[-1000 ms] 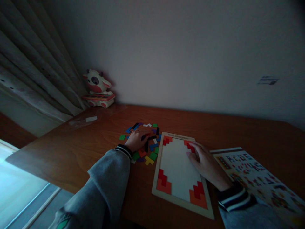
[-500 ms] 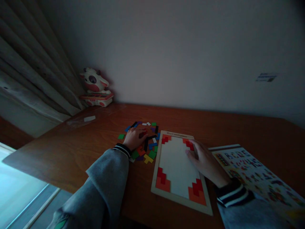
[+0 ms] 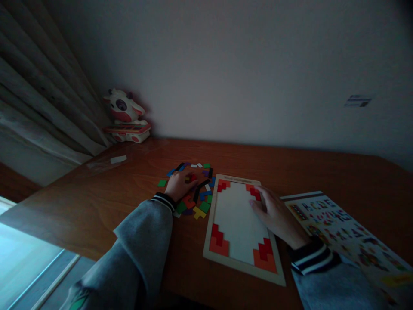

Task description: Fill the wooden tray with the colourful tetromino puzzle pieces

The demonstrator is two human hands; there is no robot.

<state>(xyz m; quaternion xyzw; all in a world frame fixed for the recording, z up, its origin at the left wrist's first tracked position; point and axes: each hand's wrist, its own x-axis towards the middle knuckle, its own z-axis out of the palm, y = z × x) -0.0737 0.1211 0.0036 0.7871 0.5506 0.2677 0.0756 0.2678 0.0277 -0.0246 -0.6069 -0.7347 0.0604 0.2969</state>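
My left hand [image 3: 180,186] lies over a loose pile of coloured puzzle pieces, thumb and forefinger apart around a red piece [image 3: 193,177]. I cannot make out a firm grip on it. About the hand are a yellow piece [image 3: 199,212], a green piece [image 3: 204,207] and black bars [image 3: 196,196]. My right hand [image 3: 274,215] rests open at the right side of the wooden puzzle board [image 3: 238,270], its fingertips at the red piece [image 3: 255,193] in the upper right corner. Red and orange pieces fill the board's corners, and its pale middle shows bare.
A printed pattern sheet [image 3: 325,215] lies right of the board, partly under my right sleeve. At the back left stands a cow-shaped toy keyboard [image 3: 127,116]. A white slip [image 3: 118,159] lies near it. The table [image 3: 97,206] meets a wall behind and a curtain [image 3: 48,86] at left.
The view has shifted slightly. My left hand has moved a little among the pieces, its thumb now reaching further out. My right hand stays at the board's upper right.
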